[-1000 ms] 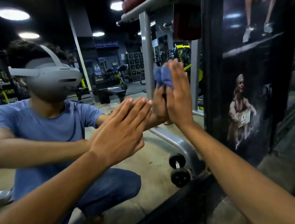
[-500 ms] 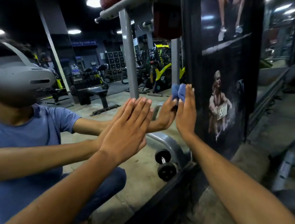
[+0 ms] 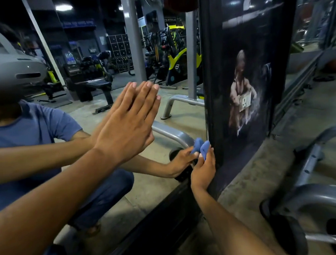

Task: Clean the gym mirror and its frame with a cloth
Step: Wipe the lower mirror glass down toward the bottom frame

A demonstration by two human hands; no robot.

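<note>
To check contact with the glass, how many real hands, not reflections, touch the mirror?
2. The left hand presses flat on the mirror at mid-height. The right hand holds the blue cloth against the mirror's lower right edge.

right hand point(image 3: 203, 170) and cloth point(image 3: 204, 147) lower on mirror point(image 3: 156, 47)

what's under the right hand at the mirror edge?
A blue cloth, bunched, pokes out above the right hand, pressed to the mirror beside its dark frame. The hand covers the rest of the cloth.

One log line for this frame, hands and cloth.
left hand: flat on mirror | right hand: holds small blue cloth at mirror's right edge, low
</note>
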